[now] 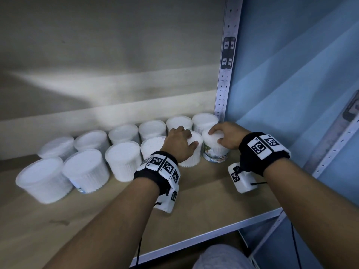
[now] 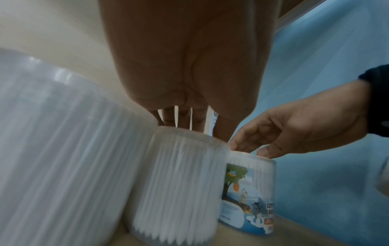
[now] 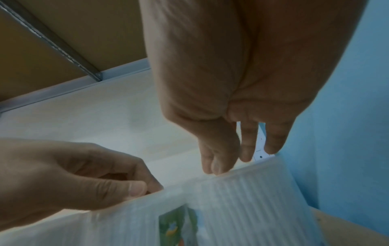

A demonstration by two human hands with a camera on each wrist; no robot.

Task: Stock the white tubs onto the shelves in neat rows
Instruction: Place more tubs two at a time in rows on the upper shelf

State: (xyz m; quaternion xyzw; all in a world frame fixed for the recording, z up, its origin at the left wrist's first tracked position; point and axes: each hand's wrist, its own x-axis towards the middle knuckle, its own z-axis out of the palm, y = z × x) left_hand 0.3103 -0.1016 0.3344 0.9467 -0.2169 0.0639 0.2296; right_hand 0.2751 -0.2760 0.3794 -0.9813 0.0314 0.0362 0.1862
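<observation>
Two rows of white tubs stand on the wooden shelf, a back row and a front row. My left hand grips from above the lid of a plain ribbed tub in the front row. Right beside it, my right hand holds the lid of a tub with a picture label, the last one at the right. These two tubs touch each other. In the left wrist view the plain tub and the labelled tub stand side by side.
A perforated metal upright rises just behind the right end of the rows. A blue wall closes the right side. The shelf's metal front edge runs below my forearms. Bare board lies in front of the tubs.
</observation>
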